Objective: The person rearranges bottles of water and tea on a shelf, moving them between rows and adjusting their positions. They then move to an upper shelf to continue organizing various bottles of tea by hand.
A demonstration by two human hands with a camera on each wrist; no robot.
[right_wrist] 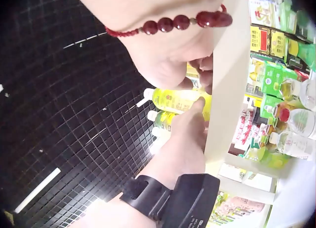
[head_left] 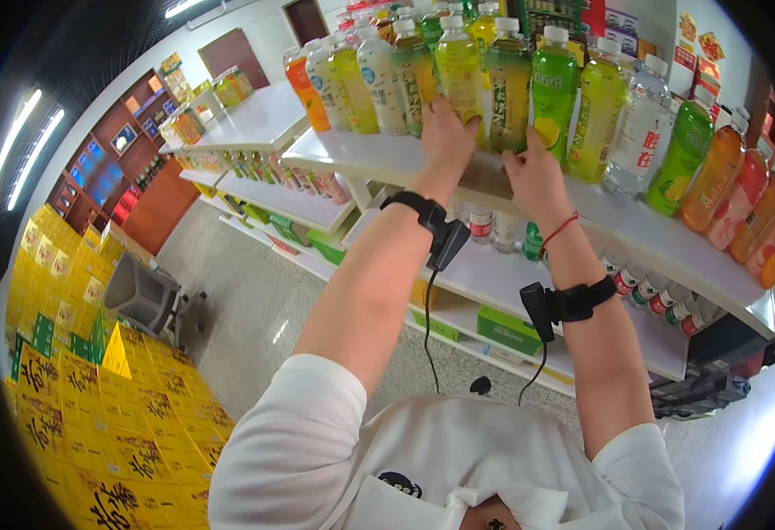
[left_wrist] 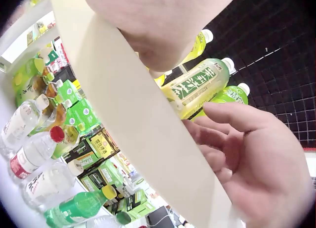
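In the head view my left hand (head_left: pixel 448 141) reaches to the shelf front, fingers and thumb at either side of the lower part of a yellow drink bottle (head_left: pixel 456 66). The right wrist view shows the thumb lying against that yellow bottle (right_wrist: pixel 173 100). Right of it stands a jasmine tea bottle (head_left: pixel 507 84) with a green label, upright and a little forward. My right hand (head_left: pixel 536 172) is at its base, fingers loosely bent beside the shelf edge. A bright green bottle (head_left: pixel 554 84) stands just beyond those fingers.
A row of bottles lines the white shelf (head_left: pixel 370 155), with orange bottles (head_left: pixel 714 177) curving away at right. Lower shelves hold smaller bottles (head_left: pixel 657 287) and green boxes (head_left: pixel 507 327). Yellow cartons (head_left: pixel 87 406) are stacked at left near a grey chair (head_left: pixel 144 291).
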